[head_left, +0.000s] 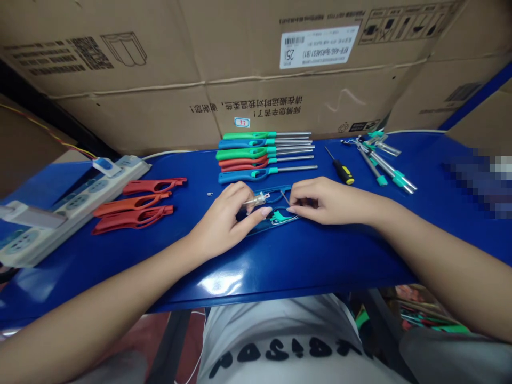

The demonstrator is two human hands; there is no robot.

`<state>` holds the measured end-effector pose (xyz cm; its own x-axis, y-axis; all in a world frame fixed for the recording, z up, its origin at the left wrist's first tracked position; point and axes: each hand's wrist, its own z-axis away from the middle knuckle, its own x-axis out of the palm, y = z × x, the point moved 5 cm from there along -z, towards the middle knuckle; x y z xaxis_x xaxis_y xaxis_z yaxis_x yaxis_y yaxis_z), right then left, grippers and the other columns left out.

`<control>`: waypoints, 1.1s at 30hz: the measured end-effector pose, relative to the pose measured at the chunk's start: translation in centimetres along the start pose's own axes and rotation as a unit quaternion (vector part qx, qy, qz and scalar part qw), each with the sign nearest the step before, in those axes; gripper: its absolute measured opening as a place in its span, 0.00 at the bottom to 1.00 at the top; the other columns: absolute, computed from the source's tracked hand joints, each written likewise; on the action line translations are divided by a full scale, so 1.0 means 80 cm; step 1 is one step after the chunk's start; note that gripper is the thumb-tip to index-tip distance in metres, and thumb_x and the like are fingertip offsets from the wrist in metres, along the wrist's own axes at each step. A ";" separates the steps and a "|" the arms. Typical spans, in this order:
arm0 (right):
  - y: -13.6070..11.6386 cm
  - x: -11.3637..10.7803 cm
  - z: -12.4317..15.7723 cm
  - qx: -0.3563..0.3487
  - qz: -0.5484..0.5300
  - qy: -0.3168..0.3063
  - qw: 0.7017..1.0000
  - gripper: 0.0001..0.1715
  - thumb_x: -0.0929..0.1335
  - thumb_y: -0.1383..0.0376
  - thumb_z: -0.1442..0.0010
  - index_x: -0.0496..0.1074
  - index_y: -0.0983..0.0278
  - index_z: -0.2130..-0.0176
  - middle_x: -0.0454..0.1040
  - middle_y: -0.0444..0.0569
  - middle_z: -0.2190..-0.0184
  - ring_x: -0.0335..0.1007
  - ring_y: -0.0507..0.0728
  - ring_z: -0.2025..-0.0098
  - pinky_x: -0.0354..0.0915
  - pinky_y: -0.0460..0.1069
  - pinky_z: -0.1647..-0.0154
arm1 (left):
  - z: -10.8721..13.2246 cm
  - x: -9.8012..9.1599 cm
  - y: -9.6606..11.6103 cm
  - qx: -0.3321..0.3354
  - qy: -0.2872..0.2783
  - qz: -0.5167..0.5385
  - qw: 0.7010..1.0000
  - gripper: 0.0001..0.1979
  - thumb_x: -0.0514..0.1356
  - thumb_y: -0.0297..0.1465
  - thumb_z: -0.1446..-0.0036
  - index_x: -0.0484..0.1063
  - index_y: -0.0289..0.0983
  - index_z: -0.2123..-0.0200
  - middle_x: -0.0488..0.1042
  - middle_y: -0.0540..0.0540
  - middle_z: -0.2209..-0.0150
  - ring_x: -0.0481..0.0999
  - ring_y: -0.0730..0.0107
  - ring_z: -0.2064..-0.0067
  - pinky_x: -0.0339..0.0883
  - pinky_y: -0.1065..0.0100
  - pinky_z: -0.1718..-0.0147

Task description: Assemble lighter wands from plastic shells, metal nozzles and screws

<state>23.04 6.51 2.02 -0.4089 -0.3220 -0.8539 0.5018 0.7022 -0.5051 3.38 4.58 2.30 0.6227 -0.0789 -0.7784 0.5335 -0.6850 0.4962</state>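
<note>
A blue lighter shell [267, 221] lies open on the blue table [304, 256] in front of me, with a teal trigger piece [280, 216] inside it. My left hand [226, 220] rests on its left end, fingers curled round a small clear part with a metal tip [256, 200]. My right hand [325, 201] presses its pinched fingertips on the shell's right part, beside a thin wire. Both hands touch the shell.
Several finished long-nosed lighters [256, 152] lie in a row behind my hands. Three red shell halves [138, 205] lie to the left, next to a white power strip [68, 205]. A yellow-and-black screwdriver [340, 168] and several metal tubes with teal ends [382, 165] lie right. Cardboard boxes [248, 64] wall the back.
</note>
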 end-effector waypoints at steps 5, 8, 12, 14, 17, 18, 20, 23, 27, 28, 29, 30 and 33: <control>0.006 -0.001 0.001 0.013 -0.030 0.024 0.999 0.05 0.69 0.66 0.38 0.73 0.66 0.65 0.72 0.46 0.67 0.64 0.48 0.72 0.61 0.44 0.70 | 0.006 -0.004 0.007 -0.048 -0.049 0.020 0.997 0.17 0.49 0.36 0.27 0.61 0.37 0.70 0.63 0.51 0.70 0.66 0.69 0.66 0.60 0.68 0.63; 0.007 0.001 -0.001 0.025 -0.077 0.041 0.996 0.05 0.70 0.67 0.39 0.74 0.66 0.62 0.73 0.46 0.68 0.64 0.47 0.74 0.62 0.44 0.72 | 0.007 -0.002 0.011 -0.055 -0.069 0.058 0.994 0.17 0.47 0.35 0.27 0.67 0.37 0.68 0.68 0.50 0.69 0.69 0.69 0.65 0.61 0.68 0.61; 0.010 0.015 -0.004 0.095 -0.209 0.024 0.973 0.12 0.70 0.58 0.37 0.73 0.66 0.61 0.70 0.41 0.79 0.64 0.47 0.81 0.62 0.43 0.80 | 0.009 0.001 0.010 -0.074 -0.062 0.120 0.988 0.16 0.49 0.36 0.28 0.72 0.36 0.64 0.74 0.49 0.65 0.72 0.70 0.63 0.62 0.69 0.61; 0.012 0.023 -0.005 0.132 -0.286 0.015 0.949 0.16 0.70 0.55 0.37 0.71 0.66 0.61 0.68 0.38 0.83 0.64 0.48 0.84 0.63 0.43 0.83 | 0.011 0.005 0.006 -0.097 -0.062 0.159 0.981 0.15 0.52 0.37 0.29 0.73 0.36 0.63 0.74 0.49 0.66 0.72 0.70 0.65 0.63 0.70 0.63; 0.011 0.032 -0.007 0.140 -0.366 0.011 0.920 0.19 0.71 0.53 0.39 0.70 0.66 0.60 0.70 0.39 0.82 0.68 0.49 0.83 0.68 0.44 0.82 | 0.014 0.012 0.001 -0.122 -0.067 0.208 0.968 0.13 0.55 0.39 0.31 0.75 0.36 0.58 0.75 0.49 0.66 0.71 0.70 0.66 0.62 0.70 0.67; 0.011 0.034 -0.008 0.136 -0.382 0.008 0.914 0.20 0.72 0.53 0.40 0.70 0.67 0.60 0.71 0.40 0.82 0.69 0.50 0.82 0.70 0.45 0.81 | 0.014 0.014 0.000 -0.127 -0.065 0.217 0.966 0.13 0.55 0.39 0.31 0.75 0.37 0.57 0.75 0.49 0.65 0.71 0.70 0.66 0.62 0.70 0.67; 0.012 0.037 -0.009 0.126 -0.395 0.006 0.910 0.21 0.73 0.52 0.41 0.71 0.67 0.60 0.71 0.40 0.81 0.70 0.50 0.81 0.71 0.45 0.80 | 0.014 0.016 -0.003 -0.138 -0.060 0.228 0.962 0.14 0.53 0.39 0.31 0.75 0.36 0.58 0.74 0.48 0.66 0.70 0.69 0.65 0.62 0.70 0.66; 0.014 0.037 -0.009 0.111 -0.383 0.016 0.917 0.22 0.73 0.51 0.41 0.73 0.68 0.61 0.70 0.41 0.79 0.69 0.49 0.81 0.69 0.44 0.83 | 0.015 0.020 -0.007 -0.158 -0.059 0.241 0.956 0.18 0.50 0.42 0.30 0.73 0.36 0.64 0.70 0.50 0.72 0.67 0.70 0.69 0.60 0.70 0.69; 0.015 0.035 -0.009 0.084 -0.385 0.025 0.919 0.22 0.73 0.51 0.41 0.74 0.68 0.63 0.70 0.42 0.77 0.65 0.47 0.82 0.65 0.42 0.85 | 0.016 0.022 -0.008 -0.175 -0.053 0.251 0.951 0.16 0.54 0.41 0.33 0.75 0.36 0.58 0.69 0.51 0.75 0.68 0.69 0.71 0.62 0.69 0.68; 0.016 0.035 -0.009 0.082 -0.387 0.026 0.918 0.21 0.73 0.51 0.41 0.74 0.68 0.62 0.70 0.42 0.77 0.65 0.46 0.83 0.64 0.42 0.85 | 0.016 0.022 -0.008 -0.177 -0.054 0.252 0.950 0.16 0.55 0.41 0.34 0.75 0.35 0.56 0.70 0.51 0.74 0.69 0.68 0.70 0.63 0.69 0.67; 0.016 0.035 -0.009 0.084 -0.388 0.027 0.917 0.21 0.73 0.51 0.41 0.74 0.68 0.62 0.70 0.42 0.77 0.65 0.46 0.83 0.64 0.42 0.85 | 0.016 0.023 -0.007 -0.179 -0.058 0.256 0.948 0.16 0.56 0.40 0.34 0.76 0.35 0.55 0.72 0.50 0.73 0.71 0.68 0.69 0.64 0.68 0.67; 0.017 0.036 -0.009 0.087 -0.387 0.026 0.918 0.21 0.73 0.52 0.40 0.74 0.68 0.62 0.69 0.41 0.77 0.65 0.46 0.83 0.64 0.42 0.85 | 0.016 0.024 -0.007 -0.181 -0.061 0.262 0.946 0.15 0.57 0.39 0.35 0.76 0.34 0.54 0.74 0.49 0.72 0.72 0.67 0.68 0.65 0.68 0.66; 0.017 0.038 -0.009 0.097 -0.380 0.024 0.920 0.20 0.73 0.52 0.40 0.73 0.67 0.63 0.68 0.40 0.79 0.64 0.47 0.83 0.64 0.43 0.85 | 0.015 0.027 -0.006 -0.185 -0.064 0.287 0.938 0.15 0.58 0.37 0.35 0.75 0.33 0.53 0.78 0.46 0.66 0.74 0.67 0.65 0.67 0.68 0.64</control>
<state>21.94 6.97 -1.18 -0.7288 -0.6406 -0.2417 0.1828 0.1581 -0.9704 3.76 3.91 -0.06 0.8064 -0.4607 -0.3707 0.3082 -0.2075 0.9284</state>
